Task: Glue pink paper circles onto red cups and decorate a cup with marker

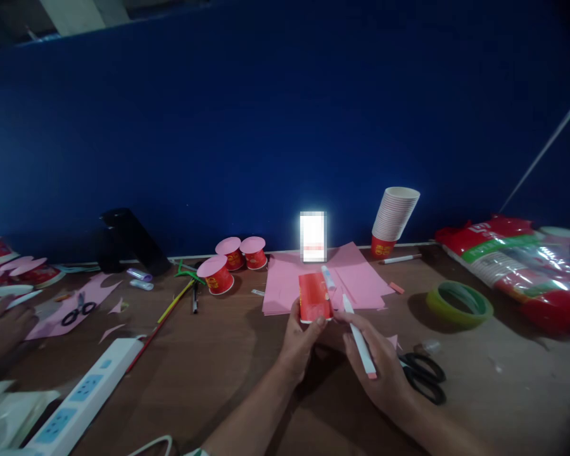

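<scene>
My left hand (pixel 300 342) is closed around a red paper cup (pixel 313 294), its white rim turned toward me. Close to the cup's right side, my right hand (pixel 377 361) grips a white marker (pixel 360 342) with a reddish end pointing down toward me. Behind the cup lies a stack of pink paper (pixel 285 278). A glue stick (pixel 328 277) rests on that paper. Black-handled scissors (pixel 425 377) lie beside my right hand, their blades hidden.
Left of the paper stand several red cups (pixel 218 282) topped with pink discs. A tilted cup stack (pixel 392 218), a tape roll (pixel 460 304) and a plastic package (pixel 513 266) are right. A power strip (pixel 88 392) and another person's hand (pixel 4 329) are left.
</scene>
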A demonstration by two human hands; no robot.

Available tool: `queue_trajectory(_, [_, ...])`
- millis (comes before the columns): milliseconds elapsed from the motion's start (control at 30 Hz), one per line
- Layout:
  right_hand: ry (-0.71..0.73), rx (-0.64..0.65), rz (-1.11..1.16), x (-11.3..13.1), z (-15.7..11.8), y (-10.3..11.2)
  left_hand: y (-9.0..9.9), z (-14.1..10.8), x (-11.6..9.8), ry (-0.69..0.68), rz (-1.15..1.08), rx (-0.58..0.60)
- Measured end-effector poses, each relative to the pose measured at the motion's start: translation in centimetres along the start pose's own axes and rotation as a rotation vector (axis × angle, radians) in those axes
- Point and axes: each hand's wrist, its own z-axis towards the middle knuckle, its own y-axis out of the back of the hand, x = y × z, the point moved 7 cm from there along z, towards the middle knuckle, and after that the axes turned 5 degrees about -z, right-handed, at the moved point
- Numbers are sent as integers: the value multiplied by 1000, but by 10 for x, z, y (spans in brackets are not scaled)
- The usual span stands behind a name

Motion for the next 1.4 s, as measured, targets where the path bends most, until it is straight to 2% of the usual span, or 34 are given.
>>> queue_trajectory(167, [11,18,7,2,1,1,3,-1,1,23,-5,-59])
queue_trajectory(333, [9,-22,-33,0,1,3,0,1,1,19,-62,-24])
queue_trajectory(767, [23,26,29,0,-3,-2,-5,-1,0,12,-84,49])
queue_trajectory(1200, [65,31,4,-1,-4,-4,1,4,6,31,-70,-10])
queue_trajectory(1400, [44,28,-3,-3,-2,-2,-4,-1,1,62,-130,-9])
